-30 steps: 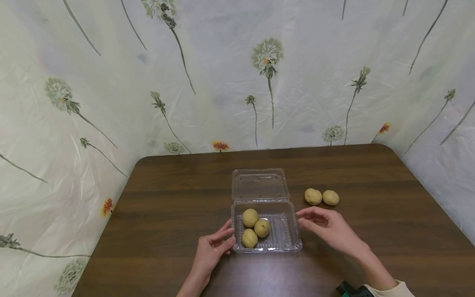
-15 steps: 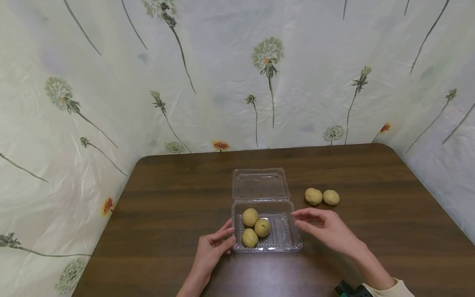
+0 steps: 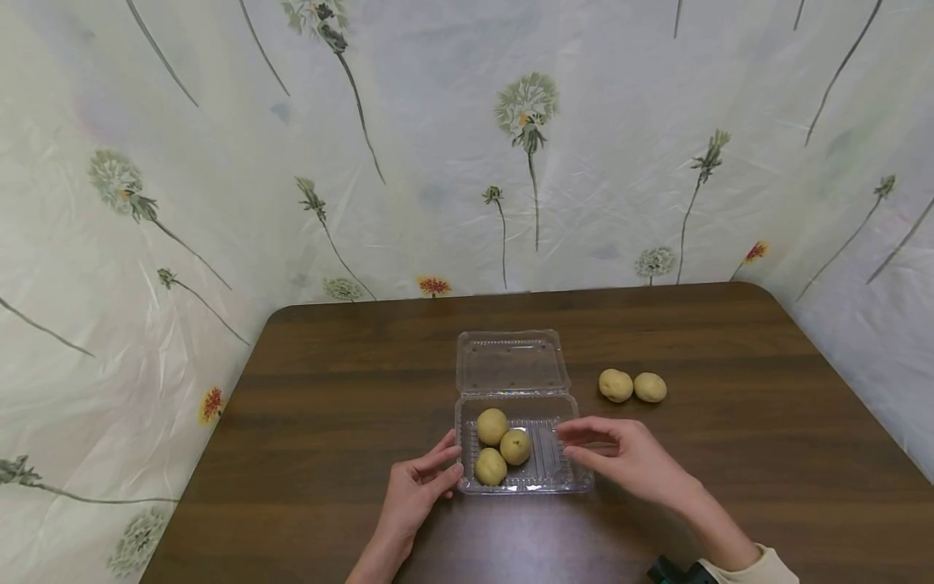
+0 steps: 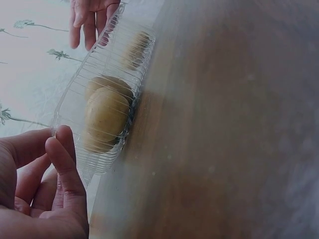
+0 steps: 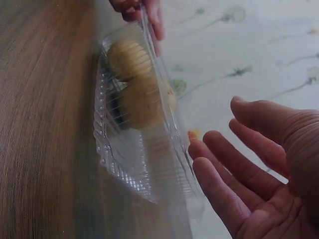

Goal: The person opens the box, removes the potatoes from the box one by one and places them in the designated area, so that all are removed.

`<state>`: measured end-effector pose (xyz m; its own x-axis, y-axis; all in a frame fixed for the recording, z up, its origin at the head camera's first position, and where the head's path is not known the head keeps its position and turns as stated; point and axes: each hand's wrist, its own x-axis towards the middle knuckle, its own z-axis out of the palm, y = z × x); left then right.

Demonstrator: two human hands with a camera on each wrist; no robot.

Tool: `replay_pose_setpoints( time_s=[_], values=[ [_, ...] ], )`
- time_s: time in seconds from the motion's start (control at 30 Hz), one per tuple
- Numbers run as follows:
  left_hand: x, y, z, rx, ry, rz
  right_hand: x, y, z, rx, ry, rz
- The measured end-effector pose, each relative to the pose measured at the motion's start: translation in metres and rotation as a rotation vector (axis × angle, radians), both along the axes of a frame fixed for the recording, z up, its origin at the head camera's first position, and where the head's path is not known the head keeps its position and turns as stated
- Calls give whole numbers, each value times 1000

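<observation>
A clear plastic clamshell container (image 3: 540, 489) lies with its lid (image 3: 511, 365) folded back away from me. Three round yellowish potatoes (image 3: 516, 447) sit together in the left half of its base. My left hand (image 3: 409, 493) pinches the left rim between thumb and fingers, as the left wrist view shows up close. Over the right part of the base is my right hand (image 3: 631, 461), its fingers loosely spread and nothing held. In the right wrist view those fingers (image 5: 219, 184) are right by the container's rim.
Two more potatoes (image 3: 615, 385) lie side by side on the brown wooden table (image 3: 350, 381), right of the container and beyond my right hand. A flower-printed curtain (image 3: 438, 162) hangs behind the table's far edge and along both sides.
My right hand has moved left, from beside the container's right wall to over the right part of its base. The left hand and the potatoes have stayed where they were.
</observation>
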<state>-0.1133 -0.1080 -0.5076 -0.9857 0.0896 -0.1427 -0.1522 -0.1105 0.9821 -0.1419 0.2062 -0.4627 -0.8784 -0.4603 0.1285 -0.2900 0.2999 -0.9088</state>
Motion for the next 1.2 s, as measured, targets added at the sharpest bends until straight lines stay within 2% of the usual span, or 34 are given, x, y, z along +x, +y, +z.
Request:
replay_pose_setpoints(
  time_s=[0.6, 1.03, 1.2],
  values=[
    [-2, 0, -3, -3, 4, 1, -3, -12, -4, 8, 55, 39],
    [-1, 0, -2, -3, -3, 2, -8, -26, -13, 77, 182, 60],
    [0, 0, -3, -1, -5, 5, -9, -32, -16, 72, 196, 69]
  ],
)
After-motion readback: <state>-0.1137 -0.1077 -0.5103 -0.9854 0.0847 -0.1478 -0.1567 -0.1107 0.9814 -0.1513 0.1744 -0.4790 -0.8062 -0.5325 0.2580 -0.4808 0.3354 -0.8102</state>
